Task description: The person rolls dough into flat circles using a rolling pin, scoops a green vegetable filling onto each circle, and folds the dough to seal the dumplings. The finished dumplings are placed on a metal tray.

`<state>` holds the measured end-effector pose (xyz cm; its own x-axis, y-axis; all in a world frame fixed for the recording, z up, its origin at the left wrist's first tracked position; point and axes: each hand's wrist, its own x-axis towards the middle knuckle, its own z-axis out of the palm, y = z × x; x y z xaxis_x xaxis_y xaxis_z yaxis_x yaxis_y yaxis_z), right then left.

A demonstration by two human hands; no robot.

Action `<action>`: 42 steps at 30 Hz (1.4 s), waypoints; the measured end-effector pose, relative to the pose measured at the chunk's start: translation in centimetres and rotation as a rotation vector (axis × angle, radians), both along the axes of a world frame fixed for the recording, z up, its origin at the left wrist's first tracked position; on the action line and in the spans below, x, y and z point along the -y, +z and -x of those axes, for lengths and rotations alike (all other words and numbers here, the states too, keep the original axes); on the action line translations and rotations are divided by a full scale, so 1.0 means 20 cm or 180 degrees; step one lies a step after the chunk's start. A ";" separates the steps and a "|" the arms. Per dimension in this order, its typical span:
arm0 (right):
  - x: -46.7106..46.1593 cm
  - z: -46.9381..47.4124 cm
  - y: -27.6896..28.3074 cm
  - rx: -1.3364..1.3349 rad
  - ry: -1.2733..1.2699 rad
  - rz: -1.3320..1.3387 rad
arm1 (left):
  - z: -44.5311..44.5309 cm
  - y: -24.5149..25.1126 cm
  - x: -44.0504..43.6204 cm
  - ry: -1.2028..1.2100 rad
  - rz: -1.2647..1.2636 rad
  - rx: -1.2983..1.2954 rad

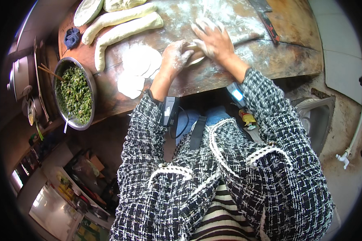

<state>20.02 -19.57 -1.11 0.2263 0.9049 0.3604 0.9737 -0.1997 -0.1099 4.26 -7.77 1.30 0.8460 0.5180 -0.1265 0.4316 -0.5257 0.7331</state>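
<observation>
My left hand point(174, 57), floury, pinches the near-left edge of a thin dough wrapper point(196, 61) on the wooden board. My right hand point(214, 40) lies over a floured rolling pin point(247, 36), fingers spread forward and palm on the wood. The pin's far end sticks out to the right, and its left part crosses the wrapper. Left of my left hand lie several rolled white wrappers point(138, 61), overlapping. Two long dough ropes point(128, 33) rest farther back, with larger dough pieces point(87, 12) behind them.
A steel bowl point(92, 90) of chopped green filling point(74, 93), with chopsticks point(49, 71) and a spoon point(67, 123), stands at the board's left edge. A dark blue cloth item point(71, 37) is behind it. A cleaver with a red-black handle point(271, 28) lies back right. A metal sink point(316, 120) is below right.
</observation>
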 end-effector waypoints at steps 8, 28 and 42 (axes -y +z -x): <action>0.45 0.20 0.01 -0.0092 0.0063 0.0492 | 0.05 -0.02 0.04 0.0259 0.0023 0.0399; 0.43 0.20 0.02 -0.0378 0.0154 0.0566 | 0.08 -0.03 -0.02 0.0012 -0.0227 0.0139; -0.06 0.05 -0.01 -0.0488 -0.0192 0.0341 | 0.05 0.02 0.04 0.0643 0.0405 0.0121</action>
